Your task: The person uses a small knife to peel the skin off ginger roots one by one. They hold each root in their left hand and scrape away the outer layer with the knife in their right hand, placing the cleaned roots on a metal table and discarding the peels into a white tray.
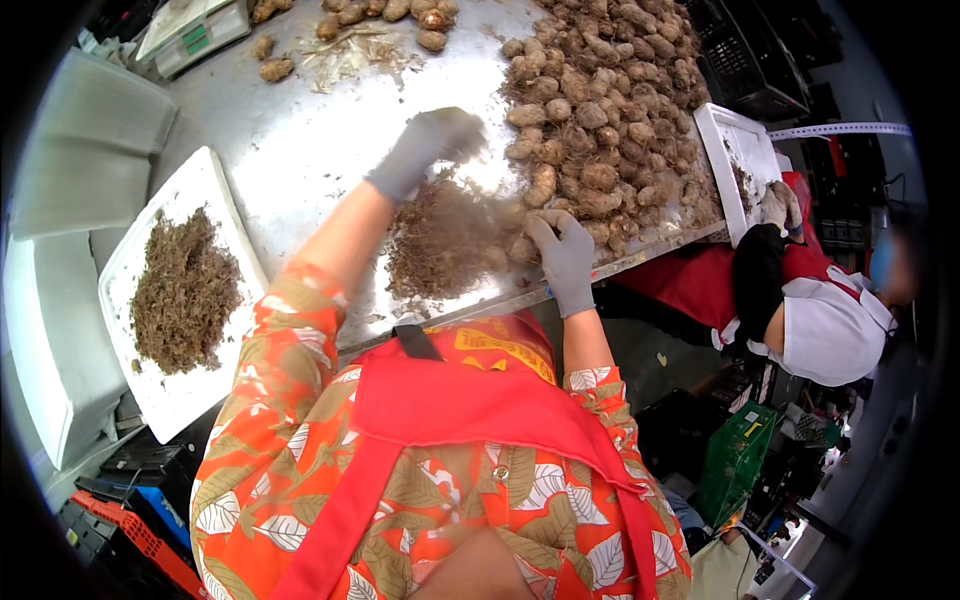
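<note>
My left hand (442, 142), in a grey glove, hangs blurred over the metal table (300, 135); whether its curled fingers hold anything cannot be made out. Below it lies a loose heap of brown root fibres (431, 247). My right hand (564, 251), gloved too, is near the table's front edge, its bent fingers closed on a small brown taro corm (523, 250). More corms lie partly blurred between the fibres and this hand. A large pile of hairy taro corms (600, 127) spreads over the table's right part, just beyond my right hand.
A white foam tray (112, 277) of fibres stands left, beside pale bins (82, 142). A scale (196, 37) and more corms (431, 40) are at the back. At right, a co-worker's gloved hands (780, 206) are by another white tray (712, 142); black crates (750, 67) stand behind.
</note>
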`<state>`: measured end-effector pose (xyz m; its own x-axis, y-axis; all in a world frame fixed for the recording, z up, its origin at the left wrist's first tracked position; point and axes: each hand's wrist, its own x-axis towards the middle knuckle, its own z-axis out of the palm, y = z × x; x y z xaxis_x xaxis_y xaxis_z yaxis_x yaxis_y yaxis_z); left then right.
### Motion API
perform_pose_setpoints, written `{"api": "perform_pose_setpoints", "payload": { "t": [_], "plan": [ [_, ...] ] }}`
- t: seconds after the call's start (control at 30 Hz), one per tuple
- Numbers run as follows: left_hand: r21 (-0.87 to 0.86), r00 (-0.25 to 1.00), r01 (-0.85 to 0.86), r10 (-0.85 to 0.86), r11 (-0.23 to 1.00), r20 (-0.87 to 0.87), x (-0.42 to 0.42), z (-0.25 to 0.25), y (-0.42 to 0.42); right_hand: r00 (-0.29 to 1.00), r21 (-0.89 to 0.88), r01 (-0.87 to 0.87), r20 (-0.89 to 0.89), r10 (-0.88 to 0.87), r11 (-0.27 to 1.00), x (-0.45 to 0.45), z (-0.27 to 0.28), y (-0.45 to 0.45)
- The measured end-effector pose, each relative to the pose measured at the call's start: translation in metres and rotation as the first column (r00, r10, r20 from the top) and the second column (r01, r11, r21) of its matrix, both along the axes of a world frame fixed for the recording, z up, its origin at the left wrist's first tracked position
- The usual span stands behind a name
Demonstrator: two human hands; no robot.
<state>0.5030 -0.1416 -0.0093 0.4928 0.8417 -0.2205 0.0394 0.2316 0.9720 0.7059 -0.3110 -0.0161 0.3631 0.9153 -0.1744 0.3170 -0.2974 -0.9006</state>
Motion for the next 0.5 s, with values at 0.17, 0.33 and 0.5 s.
{"api": "perform_pose_setpoints", "payload": {
  "t": [0.17,0.33,0.5],
  "plan": [
    [0.227,0.744,0.383,-0.154,0.895,-0.65,0.098,-0.034,-0.039,0.997,0.026,0.02,0.069,-0.022,0.999,0.014,-0.007,-0.014],
    [0.266,0.626,0.459,-0.096,0.848,-0.773,0.126,-0.043,-0.036,0.99,0.102,0.018,0.141,-0.032,0.995,0.013,-0.006,-0.026],
    [0.235,0.779,0.346,-0.139,0.908,-0.611,0.09,-0.024,-0.033,0.997,0.165,0.066,0.018,-0.07,0.984,0.034,-0.028,-0.031]
  ]
}}
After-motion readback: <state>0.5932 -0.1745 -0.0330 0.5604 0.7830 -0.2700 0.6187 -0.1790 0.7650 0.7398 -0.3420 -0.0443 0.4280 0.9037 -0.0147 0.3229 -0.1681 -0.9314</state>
